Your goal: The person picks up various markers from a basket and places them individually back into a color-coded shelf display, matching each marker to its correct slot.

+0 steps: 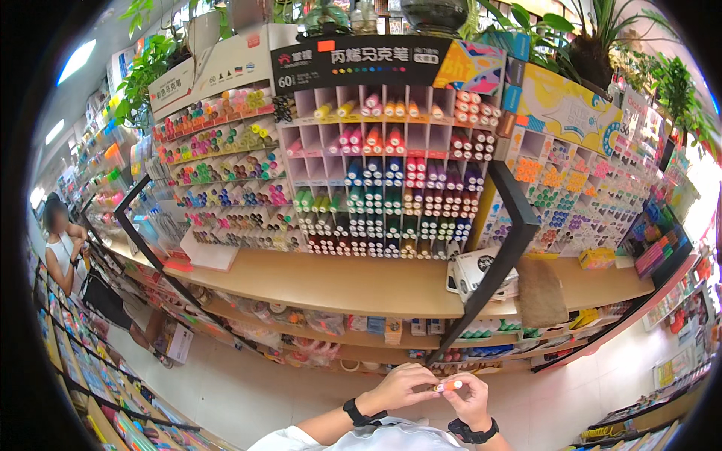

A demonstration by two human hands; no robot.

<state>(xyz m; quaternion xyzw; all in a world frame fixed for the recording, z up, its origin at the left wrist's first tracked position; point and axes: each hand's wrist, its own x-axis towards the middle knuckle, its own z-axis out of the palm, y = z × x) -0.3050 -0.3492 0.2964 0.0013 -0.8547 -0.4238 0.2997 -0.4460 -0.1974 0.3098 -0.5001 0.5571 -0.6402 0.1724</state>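
Note:
An orange marker with a white end (450,385) is held low in front of me, above the floor. My right hand (471,404) pinches it between thumb and fingers. From the other side, the fingertips of my left hand (404,385) close on the marker's left end. Each wrist wears a black band. Beyond my hands stands a marker display rack with a black header (391,86). Its slots hold rows of markers sorted by colour, and several upper slots are bare.
A wooden counter (338,282) runs below the rack, with a white box (475,264), a brown mat (540,293) and a yellow box (596,258). Black metal frames (519,214) jut out toward me. Potted plants (590,60) stand on top. Another person (68,259) stands far left.

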